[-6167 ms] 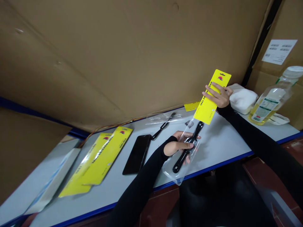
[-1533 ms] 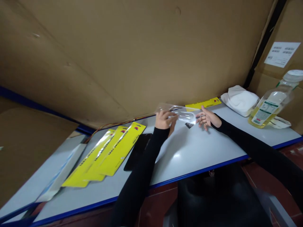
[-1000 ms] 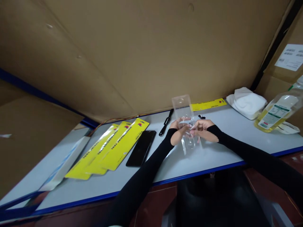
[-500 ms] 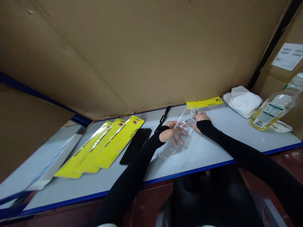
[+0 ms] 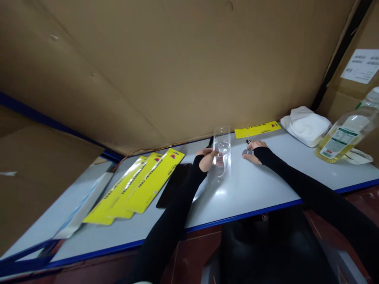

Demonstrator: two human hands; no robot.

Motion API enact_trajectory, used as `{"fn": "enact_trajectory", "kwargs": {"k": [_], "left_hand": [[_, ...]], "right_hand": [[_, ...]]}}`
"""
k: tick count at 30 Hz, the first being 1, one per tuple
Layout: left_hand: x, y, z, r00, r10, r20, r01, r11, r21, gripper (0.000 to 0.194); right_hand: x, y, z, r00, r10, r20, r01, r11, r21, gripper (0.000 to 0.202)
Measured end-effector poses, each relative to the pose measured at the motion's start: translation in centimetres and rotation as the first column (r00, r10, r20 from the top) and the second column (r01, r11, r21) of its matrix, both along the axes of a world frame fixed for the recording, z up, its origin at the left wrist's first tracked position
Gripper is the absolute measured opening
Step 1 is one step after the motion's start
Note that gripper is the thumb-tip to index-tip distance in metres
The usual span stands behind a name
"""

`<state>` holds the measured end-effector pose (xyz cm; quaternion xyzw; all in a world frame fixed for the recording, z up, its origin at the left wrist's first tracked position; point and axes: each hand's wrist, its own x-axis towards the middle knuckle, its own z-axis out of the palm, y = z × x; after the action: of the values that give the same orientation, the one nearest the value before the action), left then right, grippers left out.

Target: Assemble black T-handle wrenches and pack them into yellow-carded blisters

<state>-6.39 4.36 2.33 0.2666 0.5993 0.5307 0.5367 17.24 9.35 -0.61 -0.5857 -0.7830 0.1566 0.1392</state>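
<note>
My left hand [image 5: 208,157] pinches the left edge of a clear plastic blister shell [image 5: 224,167], which is tilted up over the table. To the right, my right hand [image 5: 257,150] is low over the tabletop, its fingers closed around a small grey, rounded piece [image 5: 246,152] with a dark end near the fingertips. The piece is too small to name. Behind the left hand, part of a black slim object [image 5: 211,141] shows. A yellow printed card [image 5: 257,129] lies at the back edge, beyond the right hand.
Several overlapping yellow woodworking tool cards [image 5: 154,177] and a dark phone [image 5: 173,185] lie to the left. A white cloth [image 5: 306,125] and a bottle of yellow liquid [image 5: 337,138] stand at the right. Cardboard [image 5: 177,71] walls the back of the table [image 5: 251,189].
My hands have moved apart. The left has drawn the blister shell left and turned it more upright; the right has come away from the shell with the small grey piece.
</note>
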Motion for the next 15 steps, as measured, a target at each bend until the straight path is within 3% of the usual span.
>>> {"fn": "enact_trajectory", "kwargs": {"k": [4, 8, 11, 15], "left_hand": [[-1.4, 1.3, -1.0, 0.967, 0.149, 0.208, -0.158, 0.987, 0.025, 0.031], [-2.8, 2.7, -2.3, 0.906, 0.313, 0.285, -0.356, 0.927, 0.114, 0.035], [-3.8, 4.0, -2.8, 0.901, 0.359, 0.243, -0.399, 0.906, 0.142, 0.035], [-4.7, 5.2, -2.7, 0.918, 0.351, 0.184, -0.376, 0.919, 0.123, 0.048]], "right_hand": [[0.0, 0.3, -0.1, 1.000, 0.016, -0.010, -0.016, 1.000, -0.018, 0.033], [0.3, 1.1, -0.9, 0.999, 0.025, -0.037, -0.025, 1.000, -0.013, 0.032], [0.3, 1.3, -1.6, 0.998, 0.035, -0.057, -0.034, 0.999, 0.013, 0.028], [0.0, 1.0, -1.8, 0.996, 0.064, -0.063, -0.062, 0.997, 0.040, 0.027]]}}
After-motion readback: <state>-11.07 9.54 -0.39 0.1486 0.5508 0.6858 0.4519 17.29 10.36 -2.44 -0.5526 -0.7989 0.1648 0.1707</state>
